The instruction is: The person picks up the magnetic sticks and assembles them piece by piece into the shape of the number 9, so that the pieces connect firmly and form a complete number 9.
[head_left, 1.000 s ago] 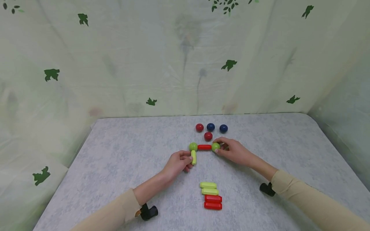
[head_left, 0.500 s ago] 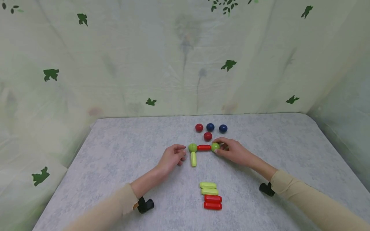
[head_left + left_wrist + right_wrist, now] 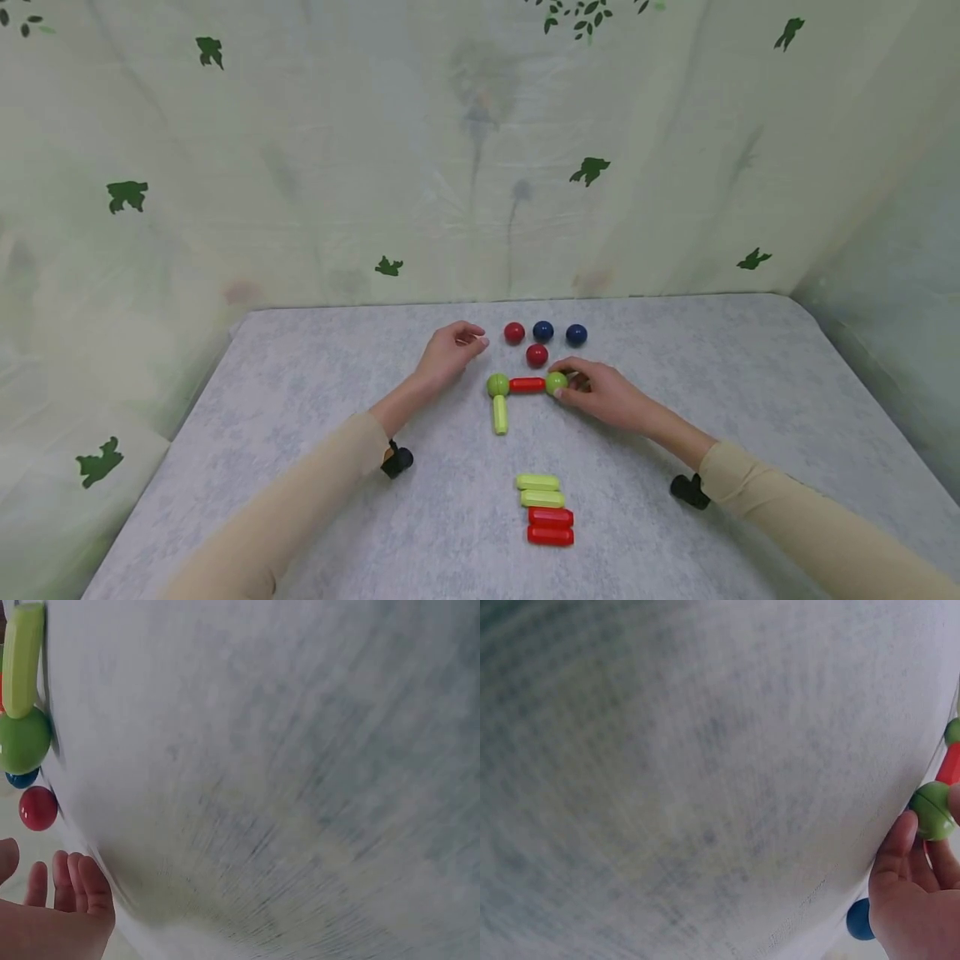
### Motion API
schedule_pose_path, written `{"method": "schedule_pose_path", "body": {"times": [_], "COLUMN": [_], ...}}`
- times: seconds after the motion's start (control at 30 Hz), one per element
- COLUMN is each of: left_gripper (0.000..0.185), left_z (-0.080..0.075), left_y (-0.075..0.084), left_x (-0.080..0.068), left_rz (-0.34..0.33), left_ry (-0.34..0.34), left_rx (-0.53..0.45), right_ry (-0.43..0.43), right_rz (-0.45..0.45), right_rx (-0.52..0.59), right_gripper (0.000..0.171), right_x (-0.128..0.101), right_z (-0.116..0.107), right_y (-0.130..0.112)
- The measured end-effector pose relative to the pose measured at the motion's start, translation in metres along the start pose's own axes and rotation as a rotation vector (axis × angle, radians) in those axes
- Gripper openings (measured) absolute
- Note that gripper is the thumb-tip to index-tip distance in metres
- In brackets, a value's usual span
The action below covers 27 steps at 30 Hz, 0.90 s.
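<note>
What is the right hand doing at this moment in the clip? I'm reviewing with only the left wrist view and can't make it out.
Observer: The head view shows the right hand pinching a green ball at the right end of a red connecting stick.
Operator: Are any loose sticks lying about?
Observer: Yes, four lie one below another, nearer the person: two yellow-green sticks and two red sticks.
Operator: I can see one red ball and part of a blue one. Are there more?
Observer: Yes, two red balls and two blue balls in all, on the far side of the red connecting stick.
</note>
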<state>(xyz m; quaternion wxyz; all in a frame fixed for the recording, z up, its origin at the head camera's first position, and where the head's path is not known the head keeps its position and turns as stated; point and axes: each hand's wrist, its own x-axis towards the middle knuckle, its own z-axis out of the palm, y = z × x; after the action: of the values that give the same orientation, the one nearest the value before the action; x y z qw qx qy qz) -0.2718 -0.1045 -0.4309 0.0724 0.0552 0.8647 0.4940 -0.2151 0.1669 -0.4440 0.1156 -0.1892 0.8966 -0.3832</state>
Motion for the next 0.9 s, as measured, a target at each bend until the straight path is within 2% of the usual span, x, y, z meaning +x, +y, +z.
{"method": "schedule_pose_path", "body": {"times": [0.1, 0.2, 0.33, 0.5, 0.7, 0.9], "left_gripper": [0.029, 0.031, 0.034, 0.042, 0.039, 0.035], "left_z": [0.002, 0.007, 0.017, 0.03, 0.038, 0.037], "left_y": [0.002, 0.002, 0.005, 0.009, 0.012, 0.011], "left_x": [0.01, 0.018, 0.028, 0.037, 0.039, 0.035], "left_rz": [0.02, 0.018, 0.005, 0.027, 0.043, 0.046], "left_ry": [0.0, -0.008, -0.016, -0.044, -0.063, -0.024], "left_rx": [0.031, 0.016, -0.006, 0.033, 0.097, 0.059], "right_ry": [0.0, -0.001, -0.002, -0.001, -0.004, 0.002], "right_rz": [0.0, 0.001, 0.021, 0.03, 0.021, 0.029], "right_rx": [-0.001, 0.002, 0.012, 0.013, 0.011, 0.006], "right_gripper": [0.033, 0.033, 0.034, 0.035, 0.034, 0.034], "right_x": [0.0, 0.0, 0.001, 0.002, 0.002, 0.002], "right_z": [0.0, -0.001, 0.0, 0.0, -0.001, 0.0], "right_y": [0.0, 0.0, 0.0, 0.0, 0.0, 0.0]}}
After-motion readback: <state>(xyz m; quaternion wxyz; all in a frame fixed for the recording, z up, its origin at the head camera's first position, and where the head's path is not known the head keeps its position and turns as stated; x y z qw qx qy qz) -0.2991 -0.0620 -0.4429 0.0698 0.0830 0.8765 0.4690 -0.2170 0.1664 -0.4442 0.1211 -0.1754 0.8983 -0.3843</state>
